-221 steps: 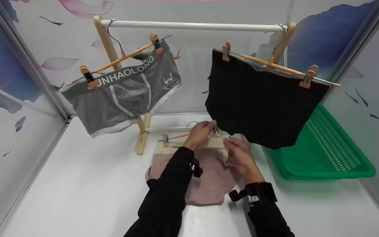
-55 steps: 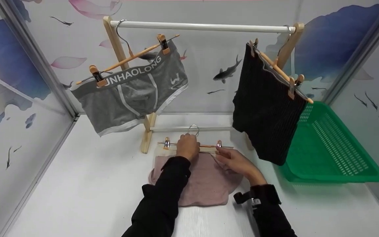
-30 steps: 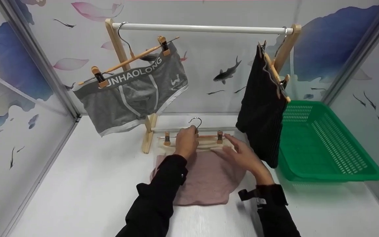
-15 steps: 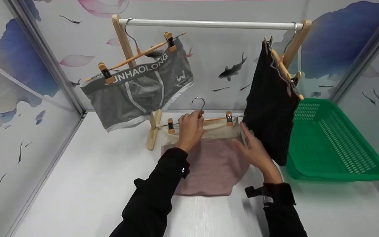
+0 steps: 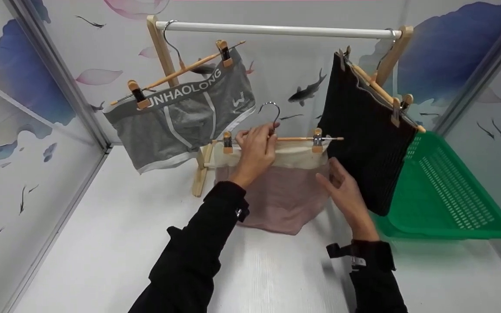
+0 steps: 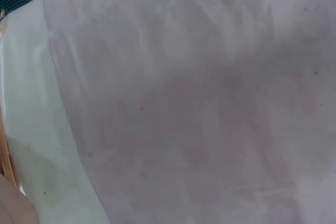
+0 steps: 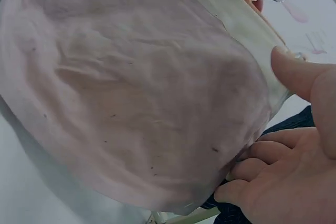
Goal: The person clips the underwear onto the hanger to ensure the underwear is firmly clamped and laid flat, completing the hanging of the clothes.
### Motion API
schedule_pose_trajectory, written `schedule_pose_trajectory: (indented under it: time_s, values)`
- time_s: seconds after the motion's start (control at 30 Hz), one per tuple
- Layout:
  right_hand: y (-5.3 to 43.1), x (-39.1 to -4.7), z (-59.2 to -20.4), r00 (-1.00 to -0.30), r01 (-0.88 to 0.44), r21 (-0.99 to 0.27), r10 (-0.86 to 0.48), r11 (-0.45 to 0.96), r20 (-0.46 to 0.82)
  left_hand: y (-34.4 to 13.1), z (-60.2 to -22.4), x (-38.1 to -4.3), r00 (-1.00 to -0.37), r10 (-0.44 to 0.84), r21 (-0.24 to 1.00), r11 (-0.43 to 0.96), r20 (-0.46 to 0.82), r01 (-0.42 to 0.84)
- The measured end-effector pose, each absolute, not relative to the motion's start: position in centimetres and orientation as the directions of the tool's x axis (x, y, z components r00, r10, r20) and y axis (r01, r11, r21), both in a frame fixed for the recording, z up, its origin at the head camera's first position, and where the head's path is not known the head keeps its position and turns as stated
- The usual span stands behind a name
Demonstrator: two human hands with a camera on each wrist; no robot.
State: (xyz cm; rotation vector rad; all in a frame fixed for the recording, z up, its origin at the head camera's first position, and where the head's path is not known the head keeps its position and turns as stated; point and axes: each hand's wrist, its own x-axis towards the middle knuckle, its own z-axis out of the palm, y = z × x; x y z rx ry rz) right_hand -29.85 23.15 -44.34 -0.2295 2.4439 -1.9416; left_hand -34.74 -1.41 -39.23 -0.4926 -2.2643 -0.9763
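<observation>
In the head view, pink briefs point(image 5: 289, 195) with a cream waistband hang from a wooden clip hanger point(image 5: 296, 139), one clip near each end of the waistband. My left hand point(image 5: 257, 152) grips this hanger at its middle, just under the upright metal hook point(image 5: 270, 105). My right hand point(image 5: 349, 193) is beside the briefs' right edge, fingers loosely extended. The right wrist view shows its fingers point(image 7: 268, 153) at the edge of the briefs point(image 7: 152, 93) and the thumb raised near the waistband. Pink cloth point(image 6: 173, 108) and waistband fill most of the left wrist view.
Grey boxer briefs point(image 5: 181, 117) hang at the left of a rack with a white rail point(image 5: 276, 30). A black ribbed garment point(image 5: 359, 134) hangs at its right, close behind my right hand. A green basket point(image 5: 450, 234) stands on the white table point(image 5: 81, 243) at the right.
The left hand has moved from a clip to the hanger's middle and raised hanger and briefs from the table. The right hand has let go of the waistband. The black garment has swivelled.
</observation>
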Motion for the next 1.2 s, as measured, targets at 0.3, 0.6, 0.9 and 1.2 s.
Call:
schedule_pose_trajectory:
  time_s: [0.3,0.6,0.9,1.2]
  values:
    - [23.5,-28.2,-41.5,-0.983,-0.183,-0.983,-0.006,0.007,0.183,-1.4,-36.8,-34.2,-0.728,0.277,0.531,0.532,0.628,0.660]
    - [23.9,-26.6,-39.8,-0.961,-0.265,-0.962,-0.066,-0.062,0.269,-0.8,-35.7,-33.8,-0.706,0.425,0.566,0.421,0.567,0.708]
    - [23.0,-25.8,-38.6,-0.955,-0.296,-0.950,-0.029,0.096,0.294,0.3,-35.9,-33.4,-0.715,0.409,0.518,0.497,0.568,0.696]
    - [21.8,-25.0,-37.8,-0.890,-0.456,-0.875,-0.066,0.163,0.451,0.9,-36.4,-33.3,-0.698,0.389,0.529,0.462,0.601,0.712]
